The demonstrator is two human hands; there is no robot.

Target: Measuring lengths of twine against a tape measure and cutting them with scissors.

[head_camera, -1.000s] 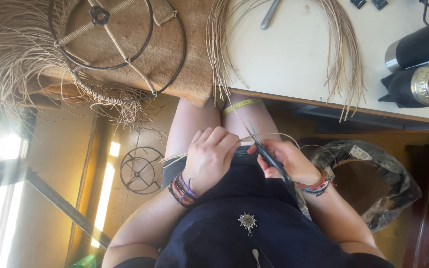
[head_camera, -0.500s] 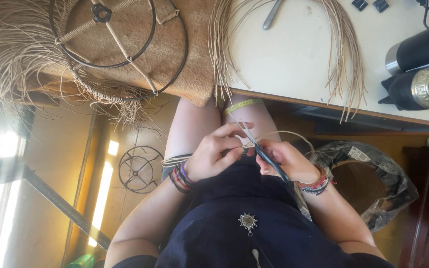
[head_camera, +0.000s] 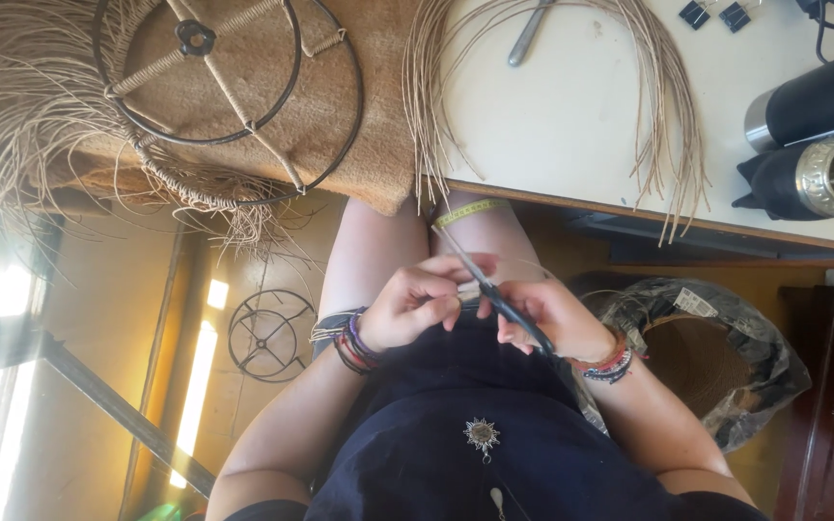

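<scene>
My right hand (head_camera: 557,318) grips dark-handled scissors (head_camera: 494,294) over my lap, blades angled up and left toward my knees. My left hand (head_camera: 417,304) sits just left of the blades, its fingers curled and pinching a thin pale fibre strand (head_camera: 467,289) against them. Both wrists wear bead bracelets. A yellow measuring tape (head_camera: 470,210) lies across my knees under the table edge.
On the white table (head_camera: 571,125) lie an arc of straw fibres (head_camera: 663,106), a metal ring frame (head_camera: 229,87) on a woven mat, a metal tool (head_camera: 530,34), binder clips, a black flask (head_camera: 813,101) and a cup. A small wire frame (head_camera: 270,335) stands on the floor; a plastic-wrapped coil (head_camera: 707,352) sits at right.
The scissors tilted, their tip rising toward my knees. My left hand shifted slightly right and closed its fingers by the blades.
</scene>
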